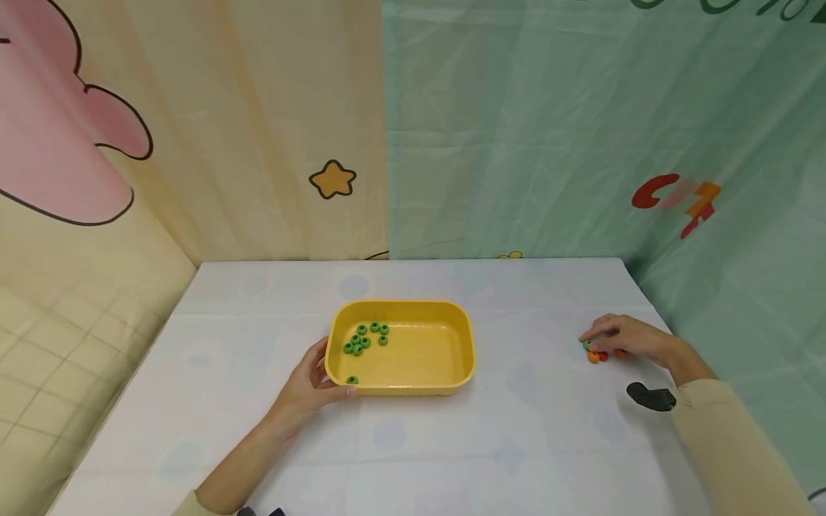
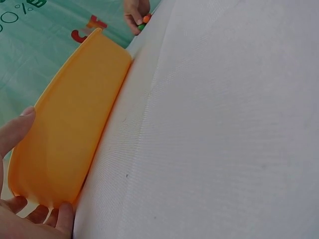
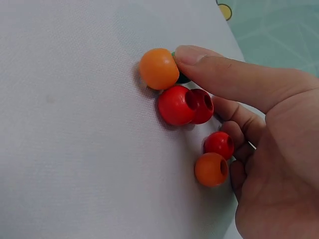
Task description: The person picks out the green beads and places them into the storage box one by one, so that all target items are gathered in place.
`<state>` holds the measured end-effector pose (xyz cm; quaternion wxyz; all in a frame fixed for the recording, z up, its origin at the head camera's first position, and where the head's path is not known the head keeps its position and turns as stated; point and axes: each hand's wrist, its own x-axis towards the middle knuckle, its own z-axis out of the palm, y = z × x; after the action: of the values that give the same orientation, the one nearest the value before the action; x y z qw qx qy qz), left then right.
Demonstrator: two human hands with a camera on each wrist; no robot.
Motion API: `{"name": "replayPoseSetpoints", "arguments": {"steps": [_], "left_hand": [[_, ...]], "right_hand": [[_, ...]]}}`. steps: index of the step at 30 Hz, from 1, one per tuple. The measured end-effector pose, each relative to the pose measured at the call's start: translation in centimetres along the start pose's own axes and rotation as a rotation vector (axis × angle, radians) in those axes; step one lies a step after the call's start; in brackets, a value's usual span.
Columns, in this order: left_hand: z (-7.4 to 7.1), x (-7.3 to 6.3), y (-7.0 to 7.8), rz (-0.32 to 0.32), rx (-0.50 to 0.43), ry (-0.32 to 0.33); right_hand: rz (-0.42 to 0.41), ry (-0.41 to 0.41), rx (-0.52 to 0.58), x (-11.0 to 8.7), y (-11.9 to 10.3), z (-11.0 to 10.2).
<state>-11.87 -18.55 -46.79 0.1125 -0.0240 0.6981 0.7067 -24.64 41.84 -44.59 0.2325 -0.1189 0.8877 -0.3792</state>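
My left hand [image 1: 308, 390] grips the left end of a yellow tray [image 1: 426, 358], thumb over the front rim and fingers against the end wall. Several green beads [image 1: 365, 342] lie in the tray's left half. Far to the right, my right hand [image 1: 635, 338] pinches a green bead [image 1: 587, 345] at the table surface; the thumb hides most of it in the right wrist view. Beside that thumb sit an orange bead [image 3: 158, 68] and two touching red beads [image 3: 175, 105]. Under the palm lie another red bead [image 3: 219, 144] and another orange bead [image 3: 211, 169].
A white cloth [image 1: 516, 444] with faint pale shapes covers the table. Patterned curtains [image 1: 503, 143] hang behind it and along both sides. A black strap end [image 1: 650, 397] sticks out from the right sleeve [image 1: 729, 437].
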Motion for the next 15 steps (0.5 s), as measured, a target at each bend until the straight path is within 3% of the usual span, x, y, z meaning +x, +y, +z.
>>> {"name": "replayPoseSetpoints", "arguments": {"steps": [15], "left_hand": [[0.07,0.09,-0.04,-0.005,-0.004,0.006]], "right_hand": [[-0.003,0.100,-0.061,-0.12,0.42,0.17]]}}
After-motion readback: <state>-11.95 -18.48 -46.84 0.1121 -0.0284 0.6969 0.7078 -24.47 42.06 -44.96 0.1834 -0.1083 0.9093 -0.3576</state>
